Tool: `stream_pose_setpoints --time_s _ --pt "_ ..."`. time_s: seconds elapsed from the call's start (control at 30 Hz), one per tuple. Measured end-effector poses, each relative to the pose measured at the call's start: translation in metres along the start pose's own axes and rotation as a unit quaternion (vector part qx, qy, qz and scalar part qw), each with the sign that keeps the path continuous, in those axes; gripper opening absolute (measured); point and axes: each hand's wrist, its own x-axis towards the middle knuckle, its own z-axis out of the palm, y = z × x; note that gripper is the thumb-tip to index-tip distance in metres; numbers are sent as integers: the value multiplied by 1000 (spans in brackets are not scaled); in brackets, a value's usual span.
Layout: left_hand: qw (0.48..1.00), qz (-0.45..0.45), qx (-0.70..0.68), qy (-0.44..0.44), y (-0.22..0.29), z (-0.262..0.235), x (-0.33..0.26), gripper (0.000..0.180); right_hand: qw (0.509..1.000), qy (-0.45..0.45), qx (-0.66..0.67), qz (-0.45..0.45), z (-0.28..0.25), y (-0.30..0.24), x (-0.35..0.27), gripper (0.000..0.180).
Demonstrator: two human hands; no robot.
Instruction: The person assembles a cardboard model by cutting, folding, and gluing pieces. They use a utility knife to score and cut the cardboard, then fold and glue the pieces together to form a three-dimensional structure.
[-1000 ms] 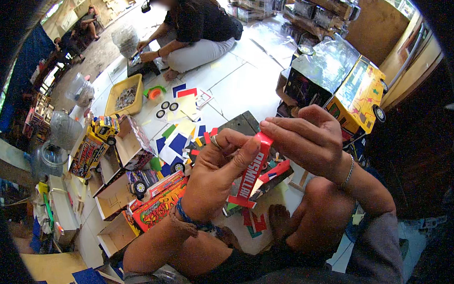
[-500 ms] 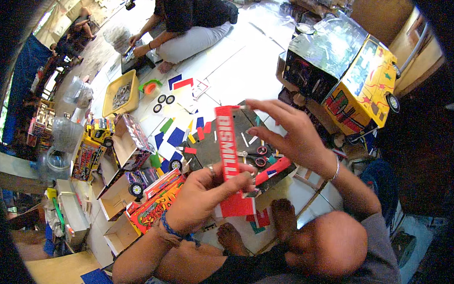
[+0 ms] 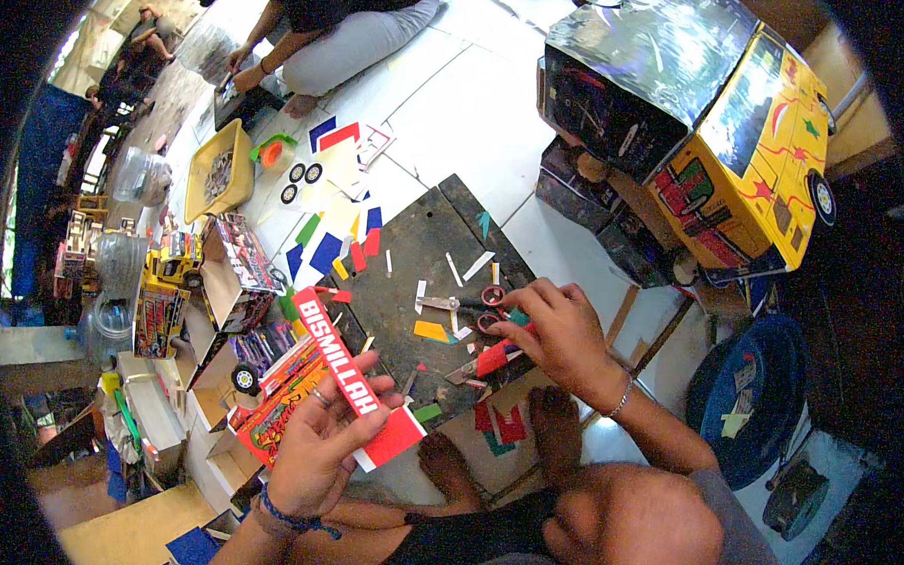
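My left hand [image 3: 317, 437] holds a folded red sticker strip [image 3: 335, 353] with white lettering, its wider red end sticking out past the thumb. Across the dark work board [image 3: 403, 246], my right hand [image 3: 564, 341] has its fingers closed around the handle end of a red-handled knife [image 3: 492, 358], whose blade points left over the board. Just above the knife lie scissors [image 3: 461, 303] with red finger loops. White, orange and green offcuts are scattered around them, with a yellow-orange scrap [image 3: 431, 331] below the scissors' blades.
A large yellow and black toy truck [image 3: 745, 163] stands at right, above a blue basin [image 3: 751, 403]. Several smaller toy trucks and wooden bodies [image 3: 238, 275] crowd the left. Beyond are loose wheels [image 3: 302, 183], a yellow tray [image 3: 239, 175] and a co-worker sitting on the floor [image 3: 356, 50].
My left hand has moved down and left with the red strip, which now tilts. My right hand has left the strip's top and come down onto the knife's handle.
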Motion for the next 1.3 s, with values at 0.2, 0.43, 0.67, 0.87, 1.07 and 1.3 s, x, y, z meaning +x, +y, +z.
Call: stream_pose_setpoints --time_s 0.2,0.43,0.67,0.87,1.07,1.3 --pt "999 36 -10 12 -1 4 -22 64 998 -49 -26 6 0 3 13 36" --pt "974 168 -53 140 -49 23 -7 61 978 -139 -153 -20 3 -8 40 30" --pt "955 180 -171 165 -76 27 -1 72 910 -178 335 167 -33 15 16 25" --pt "958 178 -172 147 -78 29 -1 83 500 -200 794 282 -14 18 -65 27" --pt "959 165 -191 132 -83 33 0 84 689 -309 587 291 -32 -1 -87 21" --pt "959 178 -182 122 -84 34 -1 83 851 -339 402 -4 -18 -24 -53 61"
